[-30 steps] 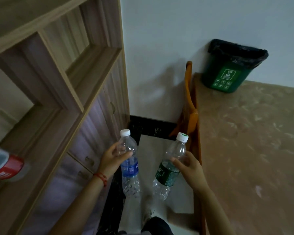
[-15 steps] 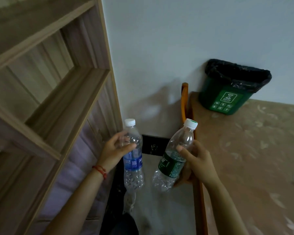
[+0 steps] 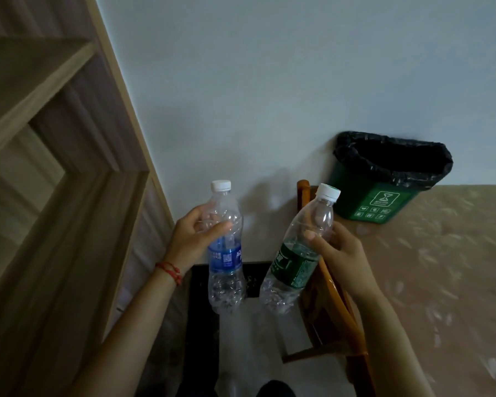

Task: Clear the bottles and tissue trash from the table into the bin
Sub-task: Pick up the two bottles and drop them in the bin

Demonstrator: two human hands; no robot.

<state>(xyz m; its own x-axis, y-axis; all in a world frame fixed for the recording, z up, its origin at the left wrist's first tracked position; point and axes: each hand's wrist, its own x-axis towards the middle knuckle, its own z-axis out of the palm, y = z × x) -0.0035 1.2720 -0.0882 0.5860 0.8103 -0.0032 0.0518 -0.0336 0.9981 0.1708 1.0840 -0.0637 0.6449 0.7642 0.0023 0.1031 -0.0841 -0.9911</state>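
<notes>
We've got a bottle in each hand right now. The blue-label bottle sits upright in our left hand, fingers wrapped around its upper body, cap above the grip. The green-label bottle is in our right hand, fingers curled round its shoulder, tilted so the cap leans toward the green bin. The bin is up and to the right of the right-hand grip, on the table against the wall, black liner open. The risk, we reckon: both are thin empties, so a loose toss could bounce off the rim or tip the light bin. A wooden chair just under the right hand could snag the bottle's base.
</notes>
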